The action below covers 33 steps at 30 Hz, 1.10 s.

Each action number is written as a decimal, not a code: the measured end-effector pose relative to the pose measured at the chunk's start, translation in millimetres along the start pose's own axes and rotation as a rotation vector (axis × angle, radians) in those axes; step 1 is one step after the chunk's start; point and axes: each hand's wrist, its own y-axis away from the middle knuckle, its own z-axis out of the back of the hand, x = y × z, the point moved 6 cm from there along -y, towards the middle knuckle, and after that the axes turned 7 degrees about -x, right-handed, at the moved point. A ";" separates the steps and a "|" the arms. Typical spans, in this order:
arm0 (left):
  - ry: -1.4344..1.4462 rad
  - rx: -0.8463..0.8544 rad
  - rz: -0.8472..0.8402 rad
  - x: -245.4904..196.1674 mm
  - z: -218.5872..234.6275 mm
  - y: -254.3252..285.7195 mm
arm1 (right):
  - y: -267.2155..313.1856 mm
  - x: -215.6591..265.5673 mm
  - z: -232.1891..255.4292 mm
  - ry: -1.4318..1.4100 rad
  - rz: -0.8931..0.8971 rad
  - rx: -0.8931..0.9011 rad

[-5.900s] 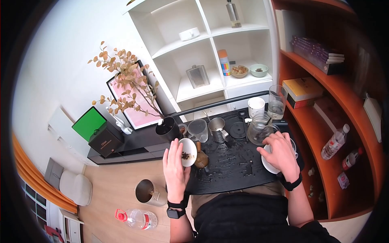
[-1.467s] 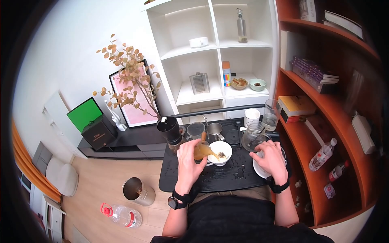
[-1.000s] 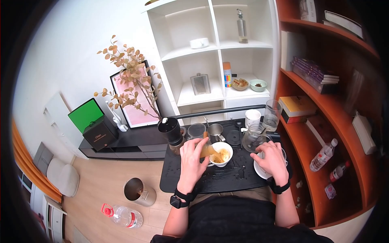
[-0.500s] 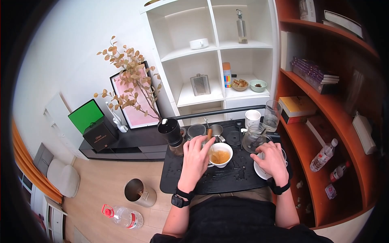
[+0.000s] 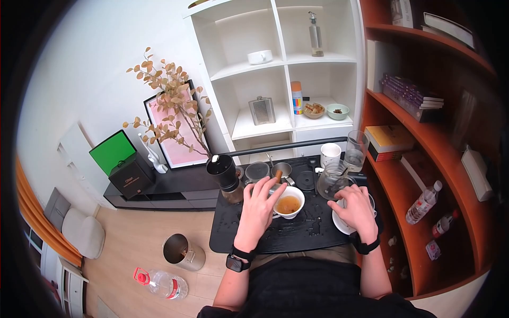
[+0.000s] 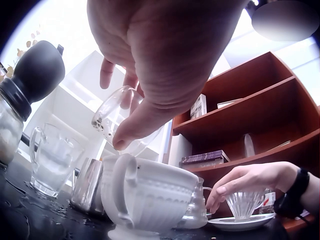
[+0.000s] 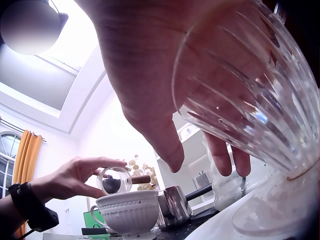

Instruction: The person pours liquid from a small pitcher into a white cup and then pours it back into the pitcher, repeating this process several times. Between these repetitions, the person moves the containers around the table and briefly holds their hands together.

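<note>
My left hand (image 5: 256, 209) grips a small glass pot (image 6: 110, 116) with a wooden handle (image 5: 278, 174), tipped over a white cup (image 6: 150, 192). Dark specks cling inside the glass, and little or no liquid shows in it. Brown liquid (image 5: 289, 204) with a few dark bits lies in the cup, which stands upright on the black tray (image 5: 297, 236). Farther right, my right hand (image 5: 354, 206) hangs with relaxed fingers over a ribbed clear glass dripper (image 6: 244, 204). That dripper stands on a white saucer (image 6: 250, 221).
Behind the cup are a metal pitcher (image 7: 175, 205), a glass mug (image 6: 52, 165) and a black-topped grinder (image 5: 221, 172). A glass server (image 5: 331, 183), a white mug (image 5: 330, 155) and a tall glass (image 5: 356, 151) crowd the back right. Water wets the tray.
Earlier the left hand held a white dish of dark bits; then it poured brown liquid from the glass pot into the cup. The stream has stopped and the cup's level has risen.
</note>
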 end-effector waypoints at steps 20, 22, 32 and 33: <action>0.103 -0.102 0.115 10.2 4.9 9.0 | -0.4 -1.6 -1.5 0.006 -0.017 0.021; 0.133 -0.140 0.163 12.5 10.2 13.5 | -0.4 0.4 0.0 0.014 -0.010 0.013; 0.235 -0.285 0.677 45.2 17.6 46.2 | -0.5 0.2 -0.6 0.011 -0.015 0.011; 0.210 -0.278 0.663 47.7 17.0 48.2 | -0.5 0.2 -0.7 0.011 -0.013 0.011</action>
